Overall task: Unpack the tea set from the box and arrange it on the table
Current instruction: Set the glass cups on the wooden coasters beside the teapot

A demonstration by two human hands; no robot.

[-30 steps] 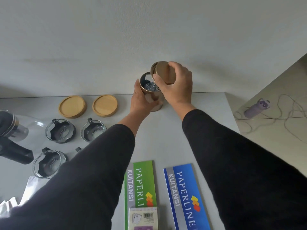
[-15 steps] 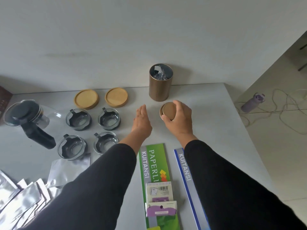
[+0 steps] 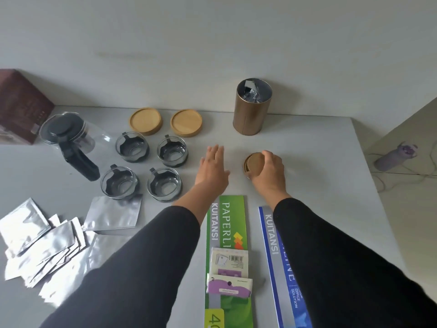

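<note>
While the right hand is gripping the lid low over the surface, the left hand is hovering spread and empty. The open canister is standing near the wall, foil packets poking out; a careless reach is likely risking tipping it.

Box getting cropped by left edge; right hand covering near side of lid; canister contents blurring, unreadable.
</note>
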